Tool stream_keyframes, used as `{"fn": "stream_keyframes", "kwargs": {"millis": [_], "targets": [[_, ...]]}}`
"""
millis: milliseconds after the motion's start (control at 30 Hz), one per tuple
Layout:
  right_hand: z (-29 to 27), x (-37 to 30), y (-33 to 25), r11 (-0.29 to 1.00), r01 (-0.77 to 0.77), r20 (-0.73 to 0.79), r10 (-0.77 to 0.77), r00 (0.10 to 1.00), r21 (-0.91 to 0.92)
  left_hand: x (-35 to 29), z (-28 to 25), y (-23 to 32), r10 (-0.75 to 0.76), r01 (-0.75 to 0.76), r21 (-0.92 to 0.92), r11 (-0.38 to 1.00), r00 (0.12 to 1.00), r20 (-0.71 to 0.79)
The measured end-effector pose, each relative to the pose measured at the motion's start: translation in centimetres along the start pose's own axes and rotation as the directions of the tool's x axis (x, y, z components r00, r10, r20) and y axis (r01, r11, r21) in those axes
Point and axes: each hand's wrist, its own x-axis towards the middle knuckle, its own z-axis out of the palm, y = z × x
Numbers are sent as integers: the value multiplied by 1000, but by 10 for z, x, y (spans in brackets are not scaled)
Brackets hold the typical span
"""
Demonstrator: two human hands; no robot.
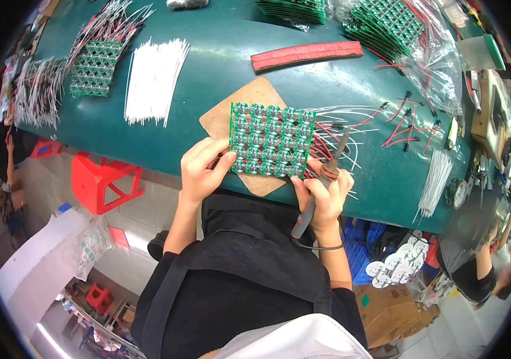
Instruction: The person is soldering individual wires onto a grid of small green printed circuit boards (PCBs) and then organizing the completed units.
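Observation:
A green panel of small round circuit boards [273, 140] is held up over a brown fibreboard square [246, 96]. My left hand [203, 170] pinches its left edge between thumb and fingers. My right hand [329, 200] is closed round a soldering iron [329, 171], whose dark end points up and away. Fingers of that same hand touch the panel's lower right corner. Red and white wires [342, 128] fan out from behind the panel's right side. Where they meet the boards is hidden.
White wires [157, 81] lie in a bundle at left, near another wired panel [95, 69]. A red strip [306, 55] and stacked green panels [384, 27] are farther back. Loose red wires [408, 128] lie at right. A red stool [103, 182] stands beside the table.

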Motion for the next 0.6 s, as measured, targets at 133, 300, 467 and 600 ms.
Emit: {"fn": "stream_keyframes", "kwargs": {"millis": [133, 300, 467, 600], "targets": [[1, 0, 0, 1000, 3, -14, -3, 1000, 1, -2, 0, -3, -6, 6, -15, 1000, 1000, -2], [-1, 3, -1, 1000, 17, -15, -17, 1000, 9, -1, -1, -2, -4, 4, -34, 999, 1000, 2], [-2, 4, -1, 999, 32, -20, -32, 999, 9, -2, -1, -4, 10, -10, -33, 999, 1000, -4], [-2, 5, -3, 1000, 31, -10, -31, 999, 1, -5, -1, -7, 6, -6, -40, 999, 1000, -1]]}}
